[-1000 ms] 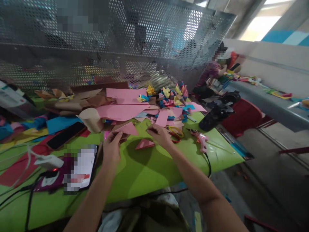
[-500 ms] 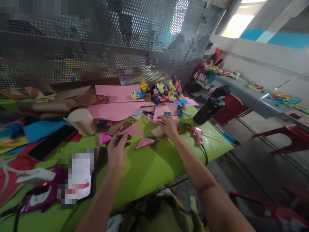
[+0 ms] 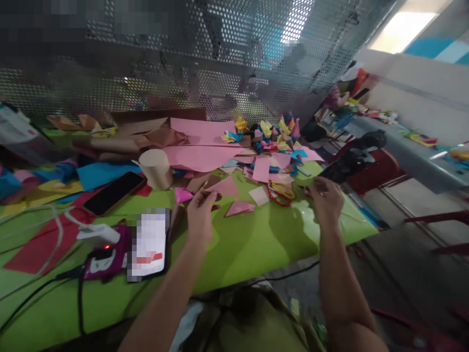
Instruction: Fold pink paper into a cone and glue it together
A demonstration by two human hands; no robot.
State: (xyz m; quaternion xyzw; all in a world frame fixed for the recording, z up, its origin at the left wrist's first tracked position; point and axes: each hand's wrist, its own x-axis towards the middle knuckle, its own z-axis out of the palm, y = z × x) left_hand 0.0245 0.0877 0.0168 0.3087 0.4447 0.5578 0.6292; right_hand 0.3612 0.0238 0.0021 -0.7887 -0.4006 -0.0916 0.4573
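Observation:
My left hand (image 3: 200,215) is closed in a pinch on the corner of a pink paper triangle (image 3: 227,187) lying on the green table (image 3: 234,249). A small magenta scrap (image 3: 182,194) sits just left of its fingers, and another pink triangle (image 3: 239,208) lies to the right. My right hand (image 3: 325,198) rests near the table's right edge, beside the yellow and red scissors (image 3: 280,192). Its fingers are curled, and whatever is under them is hidden.
Pink sheets (image 3: 200,156) and a heap of coloured paper scraps (image 3: 273,137) fill the back of the table. A tan paper roll (image 3: 156,168), a black phone (image 3: 113,192) and cables (image 3: 78,293) lie at the left. A perforated metal screen (image 3: 220,58) stands behind.
My right hand has moved from the paper scraps to the table's right edge, covering the spot where a pink glue gun lay. The left hand keeps its pinch on the paper.

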